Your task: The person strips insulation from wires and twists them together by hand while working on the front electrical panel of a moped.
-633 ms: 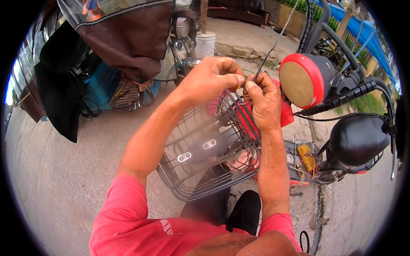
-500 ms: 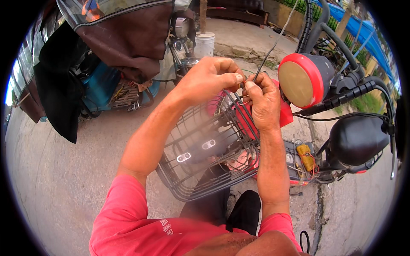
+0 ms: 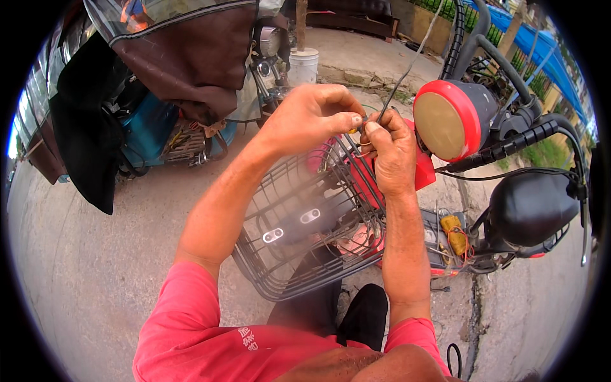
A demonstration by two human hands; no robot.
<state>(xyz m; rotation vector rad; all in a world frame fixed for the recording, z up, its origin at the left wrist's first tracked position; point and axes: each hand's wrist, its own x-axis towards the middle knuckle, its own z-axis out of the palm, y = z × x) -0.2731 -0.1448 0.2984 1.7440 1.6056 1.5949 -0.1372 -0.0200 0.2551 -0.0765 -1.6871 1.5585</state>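
My left hand (image 3: 321, 121) pinches a thin wire end between thumb and fingers, above a grey wire basket (image 3: 286, 261) on a red scooter (image 3: 424, 172). Touching it on the right, my right hand (image 3: 388, 146) has thumb and fingers closed on thin wires (image 3: 405, 76); a dark cable rises from between my fingers. Small yellowish bits show at my fingertips, too small to make out. The round red-rimmed lamp (image 3: 445, 120) is just right of my hands. A yellow wrapped part with red wires (image 3: 454, 234) lies on the scooter lower right.
A teal three-wheeler (image 3: 137, 127) with brown and black covers (image 3: 175, 63) stands at the left. A white bucket (image 3: 303, 67) holding a post is behind my hands. Black handlebar tubes (image 3: 522, 141) and a black seat (image 3: 528, 207) fill the right side. A blue tarp (image 3: 541, 60) hangs behind.
My hands hold nearly the same pinched pose; the fingertips shift very slightly. The scene has drifted a few pixels leftward in view.
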